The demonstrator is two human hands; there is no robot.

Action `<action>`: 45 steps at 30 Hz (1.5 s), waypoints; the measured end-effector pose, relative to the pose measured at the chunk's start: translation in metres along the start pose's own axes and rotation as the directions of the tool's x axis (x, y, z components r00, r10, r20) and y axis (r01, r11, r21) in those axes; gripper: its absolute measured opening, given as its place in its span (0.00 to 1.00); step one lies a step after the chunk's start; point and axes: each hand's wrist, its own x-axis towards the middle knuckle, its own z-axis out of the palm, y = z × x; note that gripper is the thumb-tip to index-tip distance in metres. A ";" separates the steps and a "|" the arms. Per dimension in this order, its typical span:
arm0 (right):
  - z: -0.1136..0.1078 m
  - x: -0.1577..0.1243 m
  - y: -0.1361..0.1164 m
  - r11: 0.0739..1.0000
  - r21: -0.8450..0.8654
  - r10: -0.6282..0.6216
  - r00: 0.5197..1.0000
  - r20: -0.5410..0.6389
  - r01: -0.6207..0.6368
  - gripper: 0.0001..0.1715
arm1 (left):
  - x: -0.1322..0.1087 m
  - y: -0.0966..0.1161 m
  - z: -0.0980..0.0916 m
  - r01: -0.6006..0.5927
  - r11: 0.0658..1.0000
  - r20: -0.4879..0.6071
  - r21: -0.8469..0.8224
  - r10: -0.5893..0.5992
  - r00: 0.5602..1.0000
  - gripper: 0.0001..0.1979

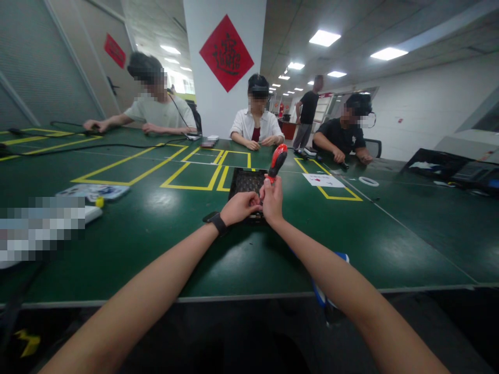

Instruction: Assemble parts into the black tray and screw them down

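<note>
My right hand (273,201) is wrapped around a screwdriver (278,160) with a red and black handle. The handle points up and leans slightly right, while its lower end is hidden by my fingers. Under both hands lies a black tray-like case (249,182) with a patterned inside. My left hand (240,206), with a black watch (216,222) on its wrist, reaches over the case's near part. Its fingers are pinched together close to the screwdriver's lower end. What they hold, if anything, is hidden.
The green table (171,259) carries yellow tape outlines. A white paper (323,180) and a tape roll (368,181) lie to the right. At left are a flat box (93,192) and a black cable (78,149). Several people sit across the table; one stands behind.
</note>
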 end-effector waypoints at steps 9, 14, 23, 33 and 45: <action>-0.002 0.001 0.000 1.000 0.026 0.007 0.999 0.044 -0.008 0.17 | 0.001 0.000 0.000 -0.037 0.999 -0.003 0.024 0.037 0.999 0.07; -0.001 0.000 0.001 1.000 -0.003 -0.002 1.000 -0.010 0.002 0.18 | 0.000 0.003 -0.001 -0.051 0.998 -0.041 0.028 0.052 0.998 0.06; -0.002 0.001 0.004 0.999 -0.026 -0.037 0.999 0.001 0.037 0.18 | 0.000 0.000 0.001 -0.026 0.999 -0.034 0.043 0.027 0.999 0.08; -0.002 0.003 0.009 0.999 -0.011 -0.039 0.999 0.027 0.039 0.16 | 0.001 -0.003 0.002 -0.079 0.993 -0.028 0.083 0.082 0.996 0.08; -0.002 0.003 0.009 0.998 -0.045 -0.050 0.999 -0.018 0.050 0.15 | 0.001 -0.005 0.003 0.019 0.999 -0.030 -0.030 -0.020 0.999 0.11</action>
